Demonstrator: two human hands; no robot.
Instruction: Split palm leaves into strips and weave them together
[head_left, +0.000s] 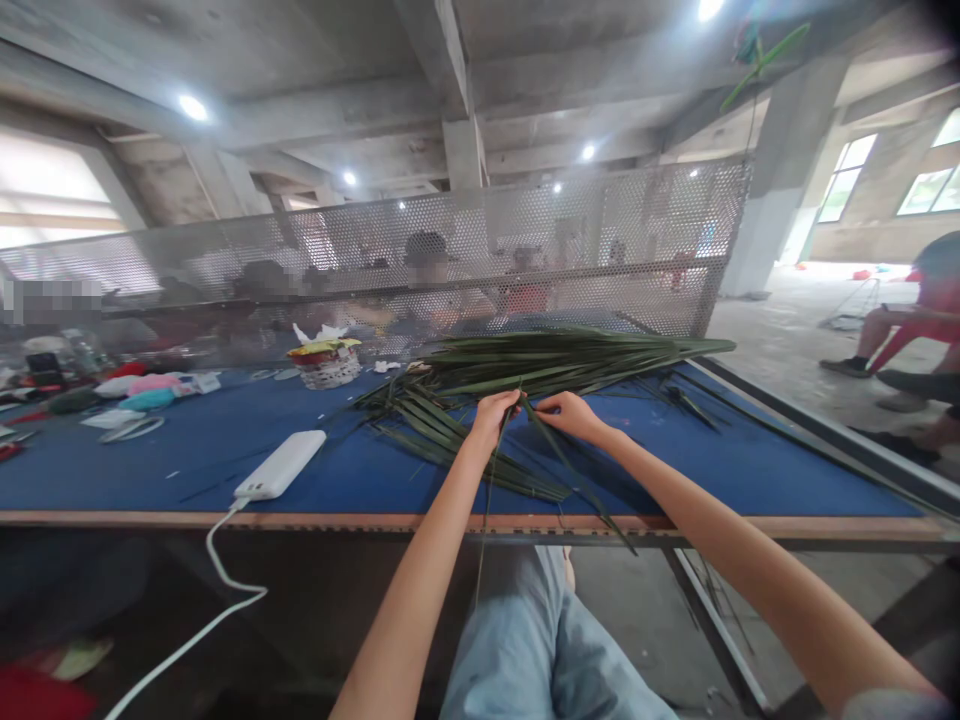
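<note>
Over the blue tabletop (360,470), my left hand (496,412) is closed on a long green leaf strip (577,478), pinching it near its upper end. My right hand (566,412) is just to the right, thumb and fingers pinched together at the same strip. Its long tail hangs down to the right past the table's front edge, and a thinner strand drops below my left hand. Behind both hands lies a big pile of long green leaves (555,352). A shorter bundle of leaves (442,440) fans out beneath and to the left.
A white power bank (281,465) with a white cable (217,560) lies to the left. Farther back stand a woven basket (330,370) and colourful yarn (154,390). A perforated metal screen (525,250) rises behind the table; people sit beyond it and at the right.
</note>
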